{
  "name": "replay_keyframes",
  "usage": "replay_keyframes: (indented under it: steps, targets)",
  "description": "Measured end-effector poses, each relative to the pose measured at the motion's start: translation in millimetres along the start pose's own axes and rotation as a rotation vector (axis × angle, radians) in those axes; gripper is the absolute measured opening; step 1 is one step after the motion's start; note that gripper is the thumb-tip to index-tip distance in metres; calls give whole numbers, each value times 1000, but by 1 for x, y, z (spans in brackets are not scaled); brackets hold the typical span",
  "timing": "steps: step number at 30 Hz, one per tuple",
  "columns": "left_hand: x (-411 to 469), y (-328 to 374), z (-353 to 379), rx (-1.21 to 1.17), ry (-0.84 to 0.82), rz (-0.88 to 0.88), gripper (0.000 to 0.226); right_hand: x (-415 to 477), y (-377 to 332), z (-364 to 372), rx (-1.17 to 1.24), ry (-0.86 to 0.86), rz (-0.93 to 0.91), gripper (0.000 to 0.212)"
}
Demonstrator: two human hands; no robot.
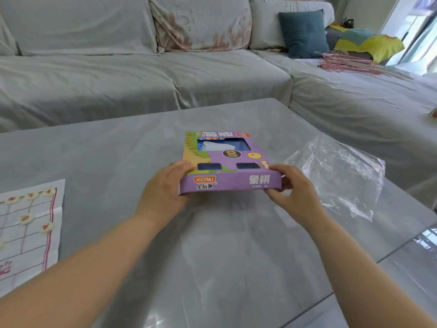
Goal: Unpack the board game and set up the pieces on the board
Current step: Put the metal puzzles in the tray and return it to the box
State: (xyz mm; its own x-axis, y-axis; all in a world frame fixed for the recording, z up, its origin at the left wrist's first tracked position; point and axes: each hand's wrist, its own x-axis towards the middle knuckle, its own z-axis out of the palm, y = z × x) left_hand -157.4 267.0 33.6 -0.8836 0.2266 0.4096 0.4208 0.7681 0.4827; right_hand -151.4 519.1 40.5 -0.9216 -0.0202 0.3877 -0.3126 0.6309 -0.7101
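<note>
Hidden or unclear: the paper board (28, 228) at 8 o'clock is cut off by the left frame edge, so we see only its right part. The red marks on the pieces are too small to read. The left hand (165, 185) has its thumb on top of the game box (227, 159), and its other fingers are out of sight beneath. We cannot tell whether the far end of the box touches the tabletop (118, 150); the near end is raised clear of it. Through the large cut-out we see something white and something blue, and cannot identify either.

Position: one purple game box lies at the centre of the view, its long axis running from 6 to 12 o'clock. Each hand is clamped on a near corner, the left at 7 o'clock of the box. The right hand (293, 188) is at 5 o'clock, thumb on top and fingers (276, 190) curled under the near edge.

Counts:
- Two hands.
- One box, with three cut-outs: one large at the far end and two small near the hands.
- One paper board, carrying six pale round pieces (26, 218) in view, the lowest cut by the frame edge.
- One sheet of clear plastic wrap (338, 176), crumpled on the tabletop at 3 o'clock, just beside the box.
- One grey-covered sofa (94, 74) at 12 o'clock, with one blue cushion (303, 34) at 1 o'clock.
</note>
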Motion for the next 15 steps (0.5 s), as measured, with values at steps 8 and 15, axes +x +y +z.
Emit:
replay_keyframes:
  steps: [8,15]
  targets:
    - [29,44,-88,-234,155,-14,33,27,-87,-62,303,-20,28,30]
    - [42,64,-114,-533,142,-114,36,48,-118,-67,461,-14,64,20]
